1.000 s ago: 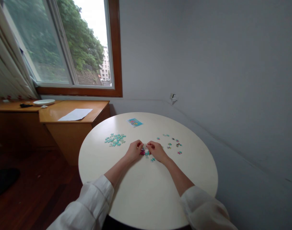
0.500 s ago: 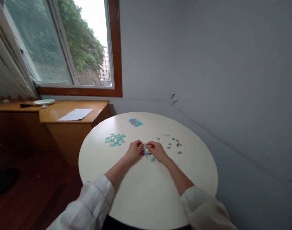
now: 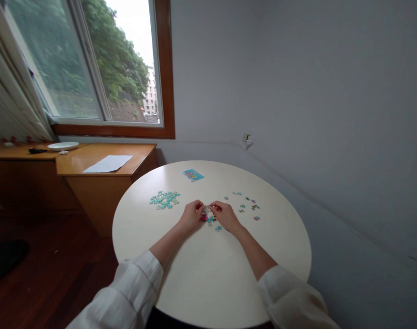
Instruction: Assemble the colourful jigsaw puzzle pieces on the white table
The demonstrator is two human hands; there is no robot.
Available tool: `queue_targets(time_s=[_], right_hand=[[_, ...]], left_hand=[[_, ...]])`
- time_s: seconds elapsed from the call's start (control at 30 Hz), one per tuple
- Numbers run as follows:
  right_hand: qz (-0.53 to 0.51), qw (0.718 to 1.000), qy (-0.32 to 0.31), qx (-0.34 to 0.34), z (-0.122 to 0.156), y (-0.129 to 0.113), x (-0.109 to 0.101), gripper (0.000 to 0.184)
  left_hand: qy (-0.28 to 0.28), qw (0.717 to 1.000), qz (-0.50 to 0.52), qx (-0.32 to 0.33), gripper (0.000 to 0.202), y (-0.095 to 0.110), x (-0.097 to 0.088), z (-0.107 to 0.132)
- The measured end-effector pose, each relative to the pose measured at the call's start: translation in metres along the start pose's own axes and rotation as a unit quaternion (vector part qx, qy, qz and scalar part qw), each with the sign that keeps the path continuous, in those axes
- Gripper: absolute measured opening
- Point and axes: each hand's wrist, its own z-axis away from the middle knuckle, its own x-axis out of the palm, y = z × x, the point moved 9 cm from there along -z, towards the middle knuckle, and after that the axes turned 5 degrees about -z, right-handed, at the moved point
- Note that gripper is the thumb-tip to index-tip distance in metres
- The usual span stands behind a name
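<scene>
My left hand and my right hand meet near the middle of the round white table, fingertips pinched close together. Between them is a small pale jigsaw puzzle piece, which both hands seem to grip; fingers partly cover it. Just below lie joined puzzle pieces in magenta, teal and other colours, partly hidden by the hands. A loose teal piece rests by my right wrist. To the left spreads a pile of teal pieces; to the right, several mixed-colour pieces are scattered.
A small blue picture card lies toward the far side of the white table. Left of it stands a wooden desk with a white sheet of paper and a white plate. A grey wall rises behind and right.
</scene>
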Motion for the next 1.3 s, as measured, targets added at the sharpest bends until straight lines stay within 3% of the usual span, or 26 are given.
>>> queue_targets(time_s=[0.57, 1.3], right_hand=[[0.004, 0.999, 0.023, -0.026, -0.0016, -0.003, -0.0048, 0.028], [0.023, 0.999, 0.044, -0.023, -0.0021, -0.003, -0.009, 0.022]], left_hand=[[-0.008, 0.999, 0.037, -0.018, 0.018, -0.0074, 0.0053, -0.0027], [0.004, 1.0, 0.026, -0.01, 0.013, -0.0071, 0.0015, -0.0028]])
